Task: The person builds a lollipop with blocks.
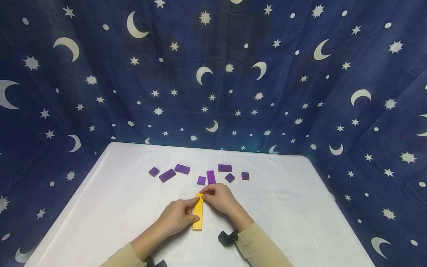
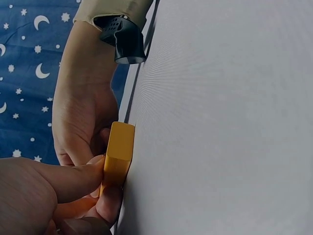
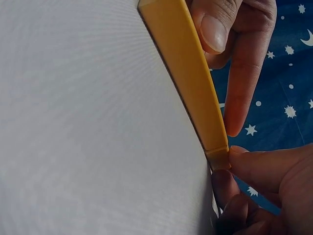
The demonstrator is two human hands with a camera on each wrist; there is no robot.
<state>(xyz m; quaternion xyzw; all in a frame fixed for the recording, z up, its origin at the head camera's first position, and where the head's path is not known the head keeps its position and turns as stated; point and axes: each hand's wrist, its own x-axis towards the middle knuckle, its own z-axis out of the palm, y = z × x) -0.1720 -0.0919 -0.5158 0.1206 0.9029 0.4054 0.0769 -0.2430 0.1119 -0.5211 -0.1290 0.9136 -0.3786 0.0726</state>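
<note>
A long yellow block lies flat on the white table, its length running away from me. My left hand holds it from the left side, with the thumb near its close end and the index finger toward the far end. At the far end my right hand pinches a short yellow block. In the right wrist view a thin seam separates this piece from the long block, and the two touch end to end. Fingers partly cover both pieces.
Beyond the hands several purple blocks lie scattered, among them an upright-lying oblong, a small square and a tilted oblong. A dark blue curtain with moons and stars surrounds the white table.
</note>
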